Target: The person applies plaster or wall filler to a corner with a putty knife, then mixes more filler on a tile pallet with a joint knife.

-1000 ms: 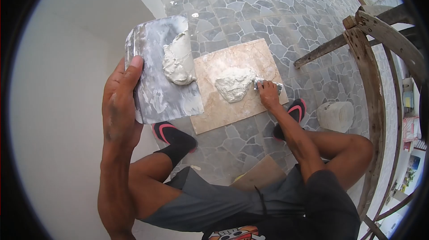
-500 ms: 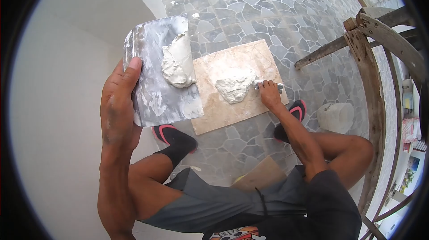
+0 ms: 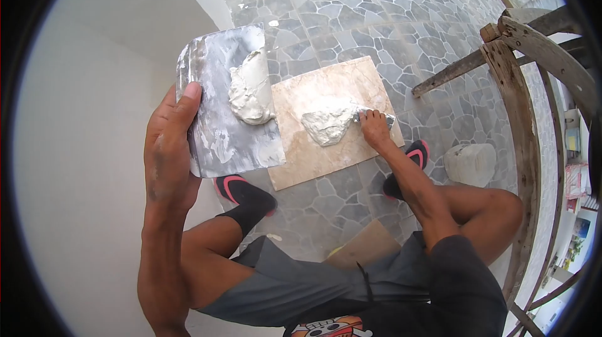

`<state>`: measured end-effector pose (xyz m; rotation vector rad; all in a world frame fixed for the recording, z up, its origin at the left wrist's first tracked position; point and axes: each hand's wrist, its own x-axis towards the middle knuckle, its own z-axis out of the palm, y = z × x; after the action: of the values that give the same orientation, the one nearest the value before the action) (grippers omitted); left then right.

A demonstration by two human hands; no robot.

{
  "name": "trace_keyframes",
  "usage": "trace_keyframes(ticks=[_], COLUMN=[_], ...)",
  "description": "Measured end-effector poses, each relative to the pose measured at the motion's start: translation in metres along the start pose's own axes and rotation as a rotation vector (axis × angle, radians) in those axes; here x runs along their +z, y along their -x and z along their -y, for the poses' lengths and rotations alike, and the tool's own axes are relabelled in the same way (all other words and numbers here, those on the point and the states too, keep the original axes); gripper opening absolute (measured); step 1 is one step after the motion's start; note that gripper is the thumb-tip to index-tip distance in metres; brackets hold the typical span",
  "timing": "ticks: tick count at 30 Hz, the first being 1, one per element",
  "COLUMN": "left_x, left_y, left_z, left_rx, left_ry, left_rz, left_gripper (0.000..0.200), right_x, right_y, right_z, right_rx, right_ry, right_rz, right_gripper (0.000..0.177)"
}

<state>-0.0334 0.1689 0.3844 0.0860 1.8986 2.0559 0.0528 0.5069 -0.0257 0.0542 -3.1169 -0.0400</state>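
My left hand (image 3: 168,155) grips the edge of a flat metal plate (image 3: 216,123) held up in the air, thumb on top. A lump of white putty (image 3: 251,93) sits on the plate's right side. My right hand (image 3: 375,128) holds a putty knife (image 3: 364,114) low over a beige marble tile (image 3: 313,155) lying on the floor. The knife's blade is pressed into a heap of white putty (image 3: 326,125) in the middle of that tile.
I crouch on a grey stone-pattern floor (image 3: 351,17) beside a white wall (image 3: 81,117). A wooden trestle (image 3: 520,86) stands at the right. A pale lumpy bag (image 3: 470,163) lies near my right foot. A brown board (image 3: 367,246) lies under my legs.
The putty heap on the tile has become lower and flatter as my right hand worked the knife into it. The plate in my left hand has barely shifted.
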Motion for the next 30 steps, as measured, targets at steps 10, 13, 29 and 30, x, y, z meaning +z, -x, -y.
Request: trace_keyframes(ticks=[10, 13, 29, 30], left_x=[-0.003, -0.007, -0.006, -0.006], left_y=[0.001, 0.000, 0.000, 0.000], left_z=[-0.003, -0.001, -0.002, -0.002], left_rx=[0.001, 0.008, -0.007, -0.003], left_ry=[-0.020, -0.010, -0.031, -0.034], left_rz=[-0.016, -0.021, -0.029, -0.026], left_gripper=[0.043, 0.043, 0.047, 0.047], right_x=[-0.008, 0.001, 0.040, 0.048], right_y=[0.000, 0.010, 0.002, 0.001], right_z=[-0.045, -0.062, -0.013, -0.014], right_rx=[0.559, 0.850, 1.310, 1.319], right_ry=[-0.500, -0.941, -1.177, -1.127], right_rz=[0.123, 0.171, -0.025, -0.030], right_gripper=[0.037, 0.036, 0.035, 0.036])
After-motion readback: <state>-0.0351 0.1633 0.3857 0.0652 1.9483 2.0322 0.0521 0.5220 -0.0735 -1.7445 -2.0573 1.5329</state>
